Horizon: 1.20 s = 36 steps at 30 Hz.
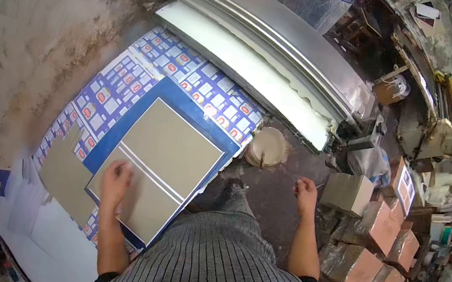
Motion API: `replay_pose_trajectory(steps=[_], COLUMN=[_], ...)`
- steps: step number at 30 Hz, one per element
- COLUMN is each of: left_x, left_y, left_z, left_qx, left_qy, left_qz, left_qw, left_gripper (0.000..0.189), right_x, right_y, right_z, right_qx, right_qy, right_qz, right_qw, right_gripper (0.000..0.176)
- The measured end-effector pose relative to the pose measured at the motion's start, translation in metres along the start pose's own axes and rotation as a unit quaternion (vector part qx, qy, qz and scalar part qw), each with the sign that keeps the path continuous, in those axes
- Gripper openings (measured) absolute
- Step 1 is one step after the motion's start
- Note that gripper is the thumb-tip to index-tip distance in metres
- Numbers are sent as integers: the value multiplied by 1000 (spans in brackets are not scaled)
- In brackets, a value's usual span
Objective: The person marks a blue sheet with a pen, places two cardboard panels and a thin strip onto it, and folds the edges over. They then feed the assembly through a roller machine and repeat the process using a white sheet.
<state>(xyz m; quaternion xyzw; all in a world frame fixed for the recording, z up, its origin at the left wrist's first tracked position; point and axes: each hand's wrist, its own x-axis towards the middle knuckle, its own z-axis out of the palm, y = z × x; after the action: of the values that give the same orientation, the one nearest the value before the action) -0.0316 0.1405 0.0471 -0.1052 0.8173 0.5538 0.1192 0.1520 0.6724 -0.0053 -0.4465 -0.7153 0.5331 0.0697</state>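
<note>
Two grey-brown boards (176, 143) lie side by side on a blue sheet (152, 95), with white strips running between them and a thin pale margin around them. My left hand (115, 185) hovers over the lower board near its left edge, casting a shadow on it. Its fingers are loosely bent and hold nothing. Out to the right, my right hand (306, 195) hangs in the air above the floor, fingers curled in toward the thumb with nothing visible in them.
Printed blue sheets (118, 86) cover the work surface, with another grey board (70, 174) at left. Beyond stands a long metal machine (281, 36) with a white bed. A round tub (268, 147) sits beside the table. Cardboard boxes (359, 267) are stacked at right.
</note>
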Motion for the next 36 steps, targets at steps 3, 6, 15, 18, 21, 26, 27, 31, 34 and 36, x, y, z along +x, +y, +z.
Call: replay_pose_trajectory(steps=[3, 6, 15, 18, 21, 26, 27, 31, 34, 36], left_x=[9, 3, -98, -144, -166, -172, -170, -173, -174, -178], left_y=[44, 59, -31, -67, -143, -123, -128, -120, -146, -142], left_z=[68, 104, 59, 19, -12, 11, 12, 14, 1, -2], left_qx=[-7, 61, 320, 354, 266, 114, 99, 45, -60, -83], left_qy=[-81, -75, 172, 220, 252, 253, 265, 309, 301, 278], left_qz=[47, 47, -110, -206, -282, -303, -307, -328, -287, -287], left_qw=[996, 994, 925, 885, 887, 912, 909, 892, 907, 913], left_gripper=[32, 36, 55, 63, 68, 69, 69, 54, 38, 38], right_x=[8, 23, 51, 67, 63, 60, 56, 50, 45, 62], right_y=[11, 27, 12, -19, -77, -115, -122, -126, -137, -119], right_z=[-17, -17, 52, 98, 133, 214, 226, 256, 253, 259], right_qx=[58, 62, 15, -15, -107, -185, -192, -327, -295, -288], right_qy=[2, -78, -326, -373, -378, -414, -422, -409, -467, -468], right_qz=[21, 38, -46, -129, -267, -250, -264, -324, -261, -276], right_qw=[998, 994, 944, 919, 880, 855, 846, 788, 792, 788], right_gripper=[34, 34, 37, 39, 43, 57, 57, 57, 55, 54])
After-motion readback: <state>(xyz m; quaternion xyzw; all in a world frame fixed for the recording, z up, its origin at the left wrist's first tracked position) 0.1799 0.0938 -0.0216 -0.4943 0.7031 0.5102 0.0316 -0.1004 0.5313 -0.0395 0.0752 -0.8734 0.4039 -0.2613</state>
